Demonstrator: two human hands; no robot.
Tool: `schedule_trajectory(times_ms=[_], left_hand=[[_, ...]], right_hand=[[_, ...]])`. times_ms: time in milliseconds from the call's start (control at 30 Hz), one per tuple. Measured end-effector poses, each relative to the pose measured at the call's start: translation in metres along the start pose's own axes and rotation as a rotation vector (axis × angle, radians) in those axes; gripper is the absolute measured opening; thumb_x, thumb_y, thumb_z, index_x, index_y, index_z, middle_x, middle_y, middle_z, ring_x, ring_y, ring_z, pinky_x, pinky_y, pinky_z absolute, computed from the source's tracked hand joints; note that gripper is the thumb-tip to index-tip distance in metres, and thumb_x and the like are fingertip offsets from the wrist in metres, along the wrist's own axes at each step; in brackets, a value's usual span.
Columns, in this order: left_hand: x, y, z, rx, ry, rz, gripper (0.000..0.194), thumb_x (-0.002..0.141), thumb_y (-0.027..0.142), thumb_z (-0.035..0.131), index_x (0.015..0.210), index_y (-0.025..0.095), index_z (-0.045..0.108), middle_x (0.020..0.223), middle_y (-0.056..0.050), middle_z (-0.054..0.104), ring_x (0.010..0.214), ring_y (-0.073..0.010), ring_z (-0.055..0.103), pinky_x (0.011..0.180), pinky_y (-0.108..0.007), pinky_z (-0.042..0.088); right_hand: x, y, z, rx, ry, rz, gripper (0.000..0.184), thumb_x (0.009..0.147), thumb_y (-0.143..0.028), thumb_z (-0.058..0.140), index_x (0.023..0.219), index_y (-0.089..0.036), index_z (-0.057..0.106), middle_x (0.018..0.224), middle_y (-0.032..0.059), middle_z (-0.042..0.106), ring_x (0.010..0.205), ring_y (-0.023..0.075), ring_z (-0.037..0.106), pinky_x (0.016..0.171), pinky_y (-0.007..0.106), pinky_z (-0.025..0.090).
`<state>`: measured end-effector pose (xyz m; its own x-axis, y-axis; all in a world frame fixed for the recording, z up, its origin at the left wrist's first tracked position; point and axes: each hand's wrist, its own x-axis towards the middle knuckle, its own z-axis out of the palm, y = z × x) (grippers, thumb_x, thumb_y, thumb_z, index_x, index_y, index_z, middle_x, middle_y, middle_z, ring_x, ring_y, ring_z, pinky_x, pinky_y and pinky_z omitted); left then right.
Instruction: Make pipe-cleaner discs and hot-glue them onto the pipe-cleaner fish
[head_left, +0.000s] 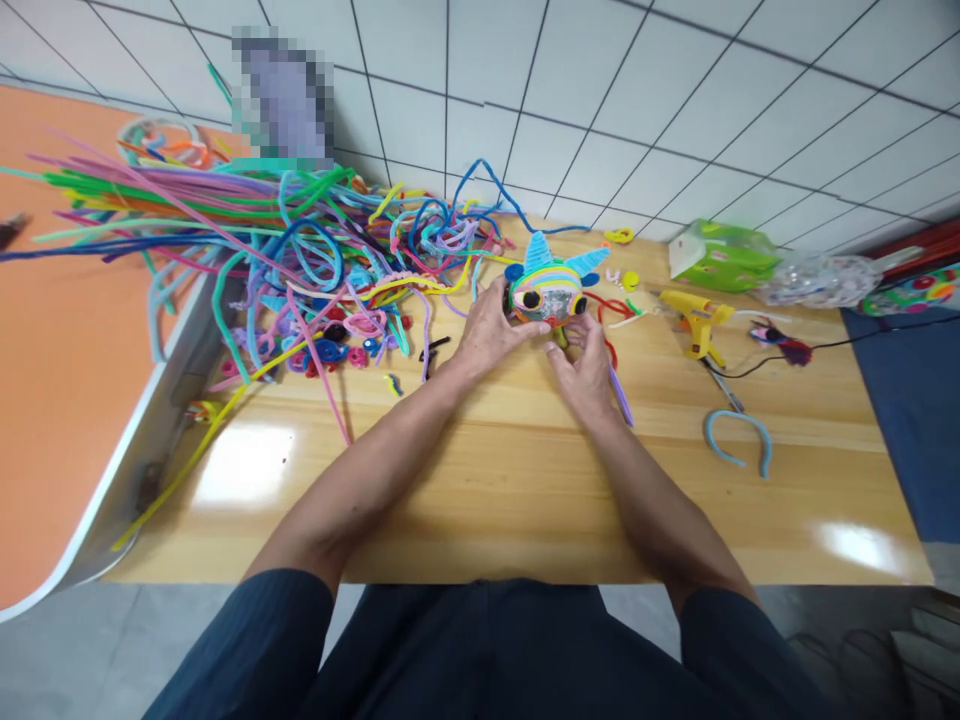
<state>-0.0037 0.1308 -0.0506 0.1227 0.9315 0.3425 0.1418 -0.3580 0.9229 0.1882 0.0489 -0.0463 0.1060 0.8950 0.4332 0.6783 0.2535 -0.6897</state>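
Note:
Between my hands, above the wooden table, is a colourful pipe-cleaner animal head (553, 291) with blue ears, striped brow and big black-and-yellow eyes. My left hand (493, 330) is closed around its left side, the thumb lying along the bottom edge. My right hand (584, 370) grips its lower right side with bent fingers; part of the grip is hidden behind the head. Red pipe cleaners (611, 306) and a purple strip (621, 398) lie just right of my right hand.
A heap of pipe cleaners (300, 240) spreads over the table's left and back. Rightward are a yellow glue gun (696, 320) with a black cord, a bent blue pipe cleaner (739, 416), a green packet (721, 255) and a tiled wall (600, 110) behind.

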Motion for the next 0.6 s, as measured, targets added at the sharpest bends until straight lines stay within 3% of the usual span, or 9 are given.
schedule_trajectory(times_ms=[233,400,600], left_hand=[[0.001,0.011,-0.008,0.025,-0.04,-0.006,0.063,0.083,0.062,0.095,0.123,0.022,0.067,0.12,-0.009,0.078,0.115,-0.0298,0.075,0.104,-0.048,0.061],[0.003,0.017,-0.007,0.048,-0.028,0.029,0.058,0.086,0.058,0.092,0.124,0.02,0.069,0.121,-0.012,0.079,0.112,-0.0308,0.075,0.102,-0.047,0.059],[0.003,0.02,-0.008,0.064,-0.033,0.064,0.052,0.092,0.062,0.083,0.117,0.018,0.071,0.112,-0.011,0.079,0.099,-0.0258,0.073,0.093,-0.04,0.059]], right_hand=[[-0.001,-0.003,0.001,0.021,-0.028,-0.014,0.069,0.095,-0.037,0.075,0.157,-0.024,0.047,0.149,0.0182,0.071,0.133,0.0323,0.073,0.111,0.06,0.064],[0.002,0.001,0.002,-0.016,-0.022,-0.019,0.069,0.093,-0.035,0.076,0.155,-0.023,0.047,0.146,0.0178,0.073,0.128,0.0324,0.075,0.108,0.059,0.066],[0.005,0.003,0.004,-0.007,-0.027,-0.059,0.068,0.094,-0.031,0.072,0.156,-0.021,0.046,0.145,0.0187,0.073,0.131,0.0313,0.074,0.11,0.057,0.064]])
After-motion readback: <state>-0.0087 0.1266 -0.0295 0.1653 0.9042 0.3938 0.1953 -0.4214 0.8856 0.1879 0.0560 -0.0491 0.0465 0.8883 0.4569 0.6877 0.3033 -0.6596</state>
